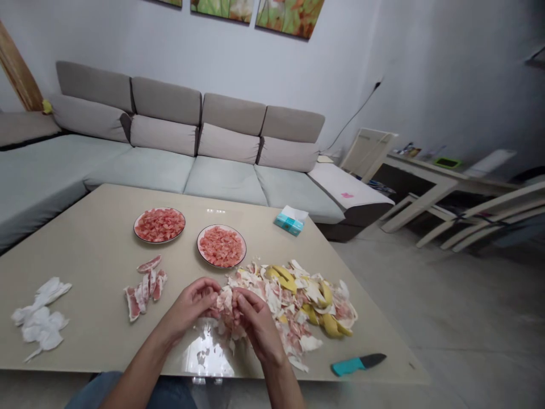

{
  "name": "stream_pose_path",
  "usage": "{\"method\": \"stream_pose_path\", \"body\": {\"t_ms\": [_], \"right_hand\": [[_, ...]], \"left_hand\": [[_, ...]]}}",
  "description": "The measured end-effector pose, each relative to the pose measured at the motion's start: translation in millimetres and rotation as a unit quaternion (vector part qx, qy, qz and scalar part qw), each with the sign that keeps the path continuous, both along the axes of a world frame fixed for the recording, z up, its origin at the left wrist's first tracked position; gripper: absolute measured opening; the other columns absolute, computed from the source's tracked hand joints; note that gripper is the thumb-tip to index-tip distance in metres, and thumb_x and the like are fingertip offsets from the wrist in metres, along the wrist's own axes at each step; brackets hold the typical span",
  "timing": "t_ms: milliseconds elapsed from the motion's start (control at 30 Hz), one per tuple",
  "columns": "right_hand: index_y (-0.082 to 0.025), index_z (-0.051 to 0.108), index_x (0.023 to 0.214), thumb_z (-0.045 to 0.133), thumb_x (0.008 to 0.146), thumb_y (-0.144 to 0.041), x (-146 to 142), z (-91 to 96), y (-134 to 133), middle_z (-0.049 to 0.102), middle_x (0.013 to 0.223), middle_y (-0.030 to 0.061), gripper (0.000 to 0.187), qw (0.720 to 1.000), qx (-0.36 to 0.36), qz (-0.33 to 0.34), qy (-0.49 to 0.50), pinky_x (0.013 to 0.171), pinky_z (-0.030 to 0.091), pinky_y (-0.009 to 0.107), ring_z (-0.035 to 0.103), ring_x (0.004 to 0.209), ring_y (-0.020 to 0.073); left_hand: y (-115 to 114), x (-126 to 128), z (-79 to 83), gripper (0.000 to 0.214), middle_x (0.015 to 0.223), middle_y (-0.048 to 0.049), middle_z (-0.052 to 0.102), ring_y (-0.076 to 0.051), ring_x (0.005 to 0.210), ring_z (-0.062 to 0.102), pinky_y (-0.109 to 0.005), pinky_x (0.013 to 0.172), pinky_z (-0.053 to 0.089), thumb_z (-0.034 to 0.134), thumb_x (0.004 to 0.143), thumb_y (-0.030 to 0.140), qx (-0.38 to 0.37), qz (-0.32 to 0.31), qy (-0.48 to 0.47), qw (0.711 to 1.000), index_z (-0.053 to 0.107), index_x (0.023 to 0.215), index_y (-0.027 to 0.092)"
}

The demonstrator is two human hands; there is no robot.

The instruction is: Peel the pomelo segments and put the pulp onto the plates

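Note:
Between my two hands is a piece of pink pomelo (224,300) with pale membrane on it, held above the near part of the table. My left hand (193,304) pinches it from the left, fingers curled. From the other side my right hand (256,321) grips it with thumb and fingers together. Just right of my hands spreads a heap of pomelo peel and membrane (315,289), white, pink and yellow. Several unpeeled pomelo segments (147,289) lie to the left. Two plates, a left plate (135,230) and a right plate (244,257), are heaped with pink pulp pieces.
A knife (357,364) with a teal handle and dark blade lies near the table's front right edge. Crumpled white tissues (42,321) are at the far left. A blue tissue pack (290,220) sits at the back right. Beyond the table (97,244) stands a sofa (221,173).

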State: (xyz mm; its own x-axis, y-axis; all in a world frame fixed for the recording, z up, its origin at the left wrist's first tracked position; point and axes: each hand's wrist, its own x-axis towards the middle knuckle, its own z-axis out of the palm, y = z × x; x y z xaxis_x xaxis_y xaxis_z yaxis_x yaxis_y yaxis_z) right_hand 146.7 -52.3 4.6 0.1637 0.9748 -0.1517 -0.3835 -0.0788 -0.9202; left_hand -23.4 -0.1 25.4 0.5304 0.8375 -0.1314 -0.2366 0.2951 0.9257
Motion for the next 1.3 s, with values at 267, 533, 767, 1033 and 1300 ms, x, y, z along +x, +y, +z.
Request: {"method": "stream_pose_path", "body": {"t_ms": [267,533,767,1033,1300], "right_hand": [[-0.02,0.074,0.097,0.074,0.075,-0.042,-8.0,4.0,-1.2,0.071,0.085,0.006,0.031,0.982,0.041,-0.044,-0.177,0.059,0.051,0.027,0.062,0.068,0.017],[-0.021,0.074,0.1,0.066,0.083,-0.037,-11.2,0.8,-0.7,0.071,0.096,0.0084,0.025,0.949,0.087,-0.04,-0.3,0.066,0.054,0.03,0.066,0.08,0.0212],[-0.02,0.075,0.097,0.068,0.08,-0.035,-14.5,1.1,-0.9,0.072,0.09,0.0072,0.024,0.948,0.074,-0.041,-0.306,0.064,0.052,0.028,0.065,0.072,0.0187],[-0.015,0.074,0.092,0.078,0.072,-0.037,-20.6,-12.5,3.4,0.07,0.07,0.0023,0.031,0.998,0.007,-0.003,-0.065,0.054,0.049,0.022,0.057,0.054,0.0106],[-0.014,0.072,0.078,0.087,0.062,-0.029,-22.3,-18.2,5.0,0.06,0.063,-0.0039,0.027,0.97,-0.053,0.046,0.234,0.048,0.046,0.008,0.047,0.047,0.0011]], "left_hand": [[0.2,2.8,-4.2,0.021,0.082,-0.0052,0.064,-0.017,0.069,0.056,-0.025,0.059,0.046,0.068,0.077,0.037,0.164,0.03,0.138,0.976,0.073,0.086,0.019],[0.1,2.9,-6.6,0.015,0.084,-0.0066,0.068,-0.019,0.072,0.061,-0.027,0.064,0.044,0.064,0.081,0.029,0.284,0.072,0.212,0.932,0.077,0.082,0.022],[-3.3,5.9,-3.0,0.014,0.076,-0.0041,0.063,-0.018,0.071,0.059,-0.026,0.066,0.043,0.06,0.08,0.02,0.299,0.09,0.24,0.919,0.071,0.072,0.018],[-9.4,12.7,-6.4,0.017,0.067,0.0006,0.051,-0.014,0.062,0.049,-0.024,0.057,0.036,0.057,0.077,0.016,0.304,0.133,0.282,0.9,0.057,0.06,0.017],[-0.2,9.1,-13.2,0.016,0.066,0.0018,0.049,-0.014,0.062,0.048,-0.023,0.059,0.036,0.054,0.074,0.01,0.323,0.169,0.292,0.884,0.055,0.059,0.018]]}}
